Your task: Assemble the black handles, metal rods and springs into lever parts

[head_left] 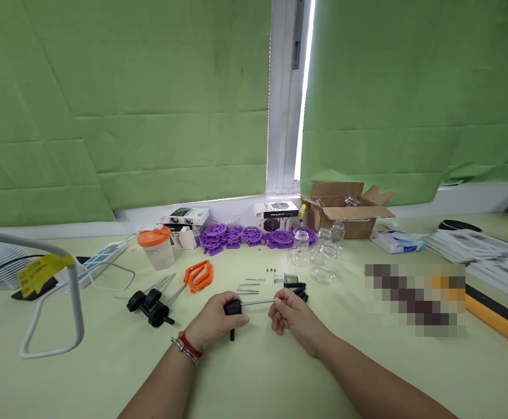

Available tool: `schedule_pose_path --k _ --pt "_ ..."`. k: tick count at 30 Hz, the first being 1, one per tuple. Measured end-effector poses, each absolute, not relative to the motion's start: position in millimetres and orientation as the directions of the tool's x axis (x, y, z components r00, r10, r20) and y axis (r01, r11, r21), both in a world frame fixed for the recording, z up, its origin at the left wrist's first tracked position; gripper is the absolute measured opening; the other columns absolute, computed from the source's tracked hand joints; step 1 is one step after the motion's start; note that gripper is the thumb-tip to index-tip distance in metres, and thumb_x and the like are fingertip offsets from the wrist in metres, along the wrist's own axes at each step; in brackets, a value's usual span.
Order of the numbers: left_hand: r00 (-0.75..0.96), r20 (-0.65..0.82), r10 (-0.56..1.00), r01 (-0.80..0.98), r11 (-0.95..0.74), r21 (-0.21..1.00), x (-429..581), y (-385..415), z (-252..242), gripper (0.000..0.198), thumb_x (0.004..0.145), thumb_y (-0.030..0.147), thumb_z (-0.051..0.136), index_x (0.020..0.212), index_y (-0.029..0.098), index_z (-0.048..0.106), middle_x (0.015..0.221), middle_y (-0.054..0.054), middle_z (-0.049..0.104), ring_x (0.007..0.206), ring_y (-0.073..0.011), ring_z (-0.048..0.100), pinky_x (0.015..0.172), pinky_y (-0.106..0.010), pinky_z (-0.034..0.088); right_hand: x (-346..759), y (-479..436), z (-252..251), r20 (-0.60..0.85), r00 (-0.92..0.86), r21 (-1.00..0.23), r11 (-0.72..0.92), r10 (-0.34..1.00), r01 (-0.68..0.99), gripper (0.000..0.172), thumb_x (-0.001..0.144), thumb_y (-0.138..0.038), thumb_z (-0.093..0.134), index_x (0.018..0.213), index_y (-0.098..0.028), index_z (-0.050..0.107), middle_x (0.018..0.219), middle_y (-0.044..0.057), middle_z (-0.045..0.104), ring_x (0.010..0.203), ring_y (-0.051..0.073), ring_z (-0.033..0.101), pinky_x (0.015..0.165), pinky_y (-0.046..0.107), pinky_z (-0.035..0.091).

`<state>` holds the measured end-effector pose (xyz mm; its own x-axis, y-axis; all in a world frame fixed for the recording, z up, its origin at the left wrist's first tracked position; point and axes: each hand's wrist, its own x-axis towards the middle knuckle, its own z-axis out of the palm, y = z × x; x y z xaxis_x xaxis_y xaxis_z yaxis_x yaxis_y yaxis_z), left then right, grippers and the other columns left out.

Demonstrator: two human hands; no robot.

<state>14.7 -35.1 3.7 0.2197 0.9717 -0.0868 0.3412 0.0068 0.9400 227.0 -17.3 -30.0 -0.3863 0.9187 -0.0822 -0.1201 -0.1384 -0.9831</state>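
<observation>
My left hand (219, 317) is closed around the black head of a crank handle with a metal rod (257, 302). The rod points right, and a black stem hangs below the head. At its far end, the fingers of my right hand (292, 315) pinch the tip; whether a small part sits there is hidden. Just beyond my right hand lie black handle pieces (296, 286) and metal springs (285, 278). Thin metal pins (248, 291) and tiny brass-coloured parts (271, 270) rest ahead of the hands. Several similar black crank handles (152, 306) lie to the left.
Orange clips (198, 276) and an orange-lidded shaker cup (156, 247) stand left. Purple plastic wheels (252, 235), glass jars (323, 272) and an open cardboard box (354, 226) line the back. A white metal frame (78, 302) rises at near left; a yellow-black bar (498, 317) lies right.
</observation>
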Motion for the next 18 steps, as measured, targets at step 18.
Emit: schedule_pose_path --k 18 --pt "-0.387 0.195 0.901 0.797 0.22 0.563 -28 -25 12 0.041 0.075 0.057 0.044 0.057 0.021 0.049 0.054 0.001 0.047 0.049 -0.0143 0.044 0.047 -0.025 0.027 228 -18 -29 -0.089 -0.399 -0.982 -0.148 0.912 -0.118 0.028 0.081 -0.047 0.049 0.088 -0.02 0.044 0.073 -0.001 0.056 0.055 0.011 0.053 0.051 0.026 0.038"
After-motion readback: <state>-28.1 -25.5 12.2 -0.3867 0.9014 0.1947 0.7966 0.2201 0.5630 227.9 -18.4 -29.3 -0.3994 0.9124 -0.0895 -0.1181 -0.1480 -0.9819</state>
